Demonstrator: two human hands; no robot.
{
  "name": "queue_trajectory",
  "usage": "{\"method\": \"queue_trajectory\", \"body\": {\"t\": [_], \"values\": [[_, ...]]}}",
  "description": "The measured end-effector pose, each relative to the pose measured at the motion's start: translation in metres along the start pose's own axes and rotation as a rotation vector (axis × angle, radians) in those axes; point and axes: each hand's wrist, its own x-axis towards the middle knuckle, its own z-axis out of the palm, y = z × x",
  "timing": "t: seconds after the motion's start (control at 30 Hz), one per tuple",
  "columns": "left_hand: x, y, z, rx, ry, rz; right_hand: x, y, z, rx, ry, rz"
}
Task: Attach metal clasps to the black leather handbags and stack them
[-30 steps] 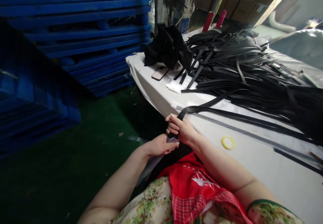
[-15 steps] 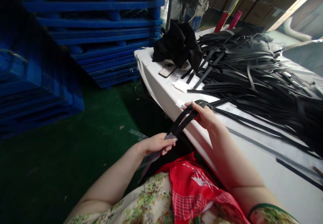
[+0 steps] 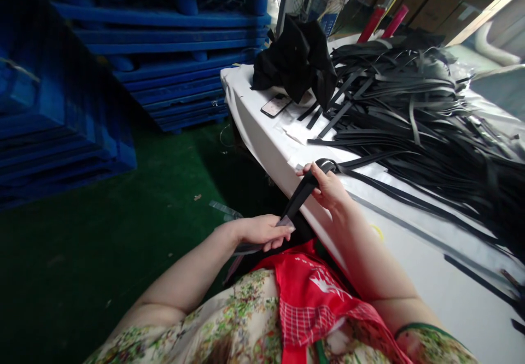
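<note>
Left grip (image 3: 262, 230) on clear plastic (image 3: 286, 222) over black straps (image 3: 299, 195)

You had open room left of your left hand (image 3: 262, 232), above the green floor (image 3: 172, 189), up to the blue pallets (image 3: 164, 19). Beyond your right hand (image 3: 330, 189), a black strap heap (image 3: 402, 121) and bunched black cloth (image 3: 297, 60) obstructed the counter (image 3: 410, 265), while held strapping (image 3: 298, 197) bridged the gap between both hands.

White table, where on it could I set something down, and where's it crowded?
The widest bare patch of white table lies right of the yellow ring, between the right forearm and the thin black strip. A smaller one is at the far-left corner, left of the phone. It's crowded under the piled black straps and bunched black cloth.
</note>
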Motion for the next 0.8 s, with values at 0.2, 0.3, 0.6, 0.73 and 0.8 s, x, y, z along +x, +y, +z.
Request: {"method": "queue_trajectory", "body": {"t": [0.2,0.3,0.6,0.73,0.8], "values": [[0.010,0.007,-0.004,-0.143,0.148,0.123,-0.012,0.025,0.023,-0.148,0.020,-0.048],[0.017,0.006,-0.004,-0.183,0.189,0.180,-0.020,0.036,0.035,-0.199,-0.107,-0.012],[0.017,0.009,-0.004,-0.113,0.247,0.127,-0.001,0.001,0.009,0.312,0.089,-0.044],[0.025,0.016,-0.005,-0.095,0.323,0.181,-0.018,0.031,0.032,0.144,-0.094,-0.030],[0.029,0.014,-0.003,-0.104,0.350,0.207,-0.024,0.038,0.037,0.112,-0.132,-0.003]]}}
